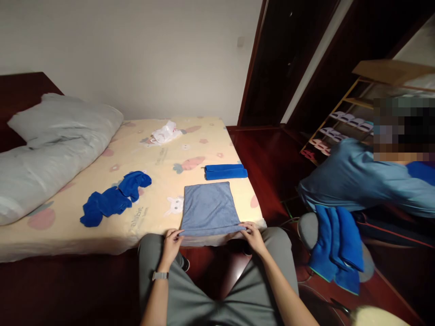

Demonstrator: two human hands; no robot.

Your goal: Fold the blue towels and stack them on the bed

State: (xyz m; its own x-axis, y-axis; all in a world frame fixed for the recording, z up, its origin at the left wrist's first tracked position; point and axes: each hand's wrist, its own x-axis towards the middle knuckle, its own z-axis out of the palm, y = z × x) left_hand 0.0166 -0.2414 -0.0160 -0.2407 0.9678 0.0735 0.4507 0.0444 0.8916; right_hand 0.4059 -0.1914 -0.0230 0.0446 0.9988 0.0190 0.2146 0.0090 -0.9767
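Observation:
A grey-blue cloth [209, 206] lies spread flat at the front edge of the bed, its near edge turned over in a narrow strip. My left hand [172, 242] pinches the near left corner of the cloth. At the near right corner my right hand [252, 235] pinches it the same way. Just beyond the cloth lies a bright blue cloth [226, 172] folded into a flat, narrow bundle. Several crumpled blue cloths [113, 201] lie in a loose row to the left.
A white plastic bag [166, 132] sits at the bed's far side; a grey quilt [68, 149] is heaped left. To the right, a person in a blue top [353, 176] leans beside blue cloths [336, 244] draped over a grey stool. Behind stands a shoe rack [350, 99].

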